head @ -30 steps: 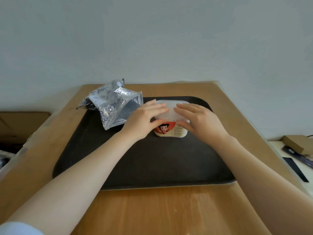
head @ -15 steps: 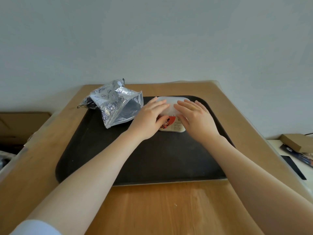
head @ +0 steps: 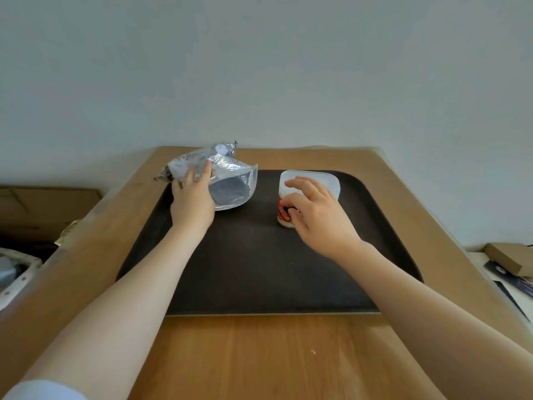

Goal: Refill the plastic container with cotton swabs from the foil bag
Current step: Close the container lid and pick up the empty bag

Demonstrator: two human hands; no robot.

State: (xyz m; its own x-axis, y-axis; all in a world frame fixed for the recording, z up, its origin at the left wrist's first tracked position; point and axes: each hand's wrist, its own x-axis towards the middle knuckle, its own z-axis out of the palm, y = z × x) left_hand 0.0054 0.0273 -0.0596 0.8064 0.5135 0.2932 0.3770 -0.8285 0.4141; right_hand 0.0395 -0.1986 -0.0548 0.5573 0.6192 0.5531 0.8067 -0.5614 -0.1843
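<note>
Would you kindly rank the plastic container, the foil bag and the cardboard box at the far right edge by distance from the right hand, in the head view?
1. plastic container: on the tray, directly under the right hand, whose fingers rest on it.
2. foil bag: across the tray to the left, under the left hand.
3. cardboard box: off the table, far right edge.
</note>
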